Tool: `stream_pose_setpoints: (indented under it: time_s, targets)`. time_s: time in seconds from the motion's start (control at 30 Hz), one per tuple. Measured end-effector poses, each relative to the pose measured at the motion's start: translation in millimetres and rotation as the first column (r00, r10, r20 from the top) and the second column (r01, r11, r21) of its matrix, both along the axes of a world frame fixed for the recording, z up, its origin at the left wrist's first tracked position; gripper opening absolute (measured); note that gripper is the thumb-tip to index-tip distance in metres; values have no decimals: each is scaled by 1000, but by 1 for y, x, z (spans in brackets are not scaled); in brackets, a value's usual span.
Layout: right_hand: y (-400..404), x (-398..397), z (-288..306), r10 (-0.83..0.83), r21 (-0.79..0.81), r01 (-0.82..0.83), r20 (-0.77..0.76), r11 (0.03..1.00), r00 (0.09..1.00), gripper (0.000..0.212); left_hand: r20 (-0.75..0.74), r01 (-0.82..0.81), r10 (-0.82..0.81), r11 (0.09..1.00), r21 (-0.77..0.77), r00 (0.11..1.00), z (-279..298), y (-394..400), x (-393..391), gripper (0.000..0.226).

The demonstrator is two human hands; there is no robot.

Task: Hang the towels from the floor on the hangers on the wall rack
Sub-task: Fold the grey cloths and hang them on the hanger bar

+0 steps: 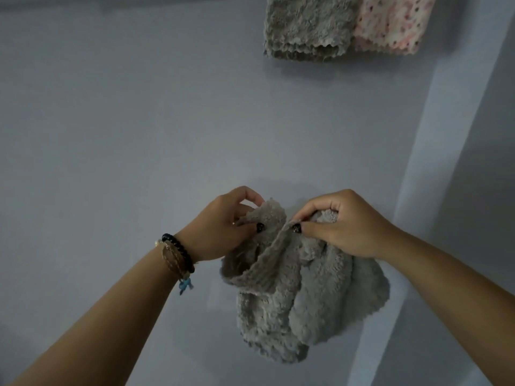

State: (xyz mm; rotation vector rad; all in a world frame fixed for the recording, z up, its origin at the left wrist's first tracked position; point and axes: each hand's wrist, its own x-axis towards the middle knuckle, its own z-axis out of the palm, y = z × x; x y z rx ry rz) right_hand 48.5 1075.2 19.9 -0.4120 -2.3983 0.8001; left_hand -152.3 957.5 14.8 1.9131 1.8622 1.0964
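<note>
A fluffy grey towel [306, 296] hangs bunched in the air in front of a pale wall. My left hand [223, 227] pinches its upper edge on the left between thumb and fingers. My right hand [342, 224] pinches the same edge just to the right, a short gap apart. The rest of the towel droops below both hands. The hangers and the rack are out of view.
Another grey towel [306, 26] hangs at the top of the wall, with a pink patterned towel [393, 20] beside it on the right. A wall corner or pillar edge [434, 162] runs diagonally down the right side. Bracelets [175, 254] circle my left wrist.
</note>
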Motion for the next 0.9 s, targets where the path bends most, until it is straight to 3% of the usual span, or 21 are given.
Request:
stream_pose_setpoints:
  time_s: [0.27,0.6,0.73,0.8,0.9]
  targets:
    - [-5,4,9,-32,-10,31,-87,999,996,7,108,125,-137,986,115,985,-1,-9,19,29]
    - [-14,9,14,-81,28,84,-91,996,993,10,137,95,-118,982,162,984,-2,-14,29,13]
    - [-15,11,17,-85,8,87,-150,996,985,14,80,145,-162,970,193,983,2,-22,36,9]
    - [-13,14,18,-115,-10,115,-173,993,978,15,57,189,-202,965,181,978,4,-29,36,19]
    - [-8,19,19,-154,-38,150,-160,988,975,21,-159,206,-187,971,118,970,3,-38,34,31]
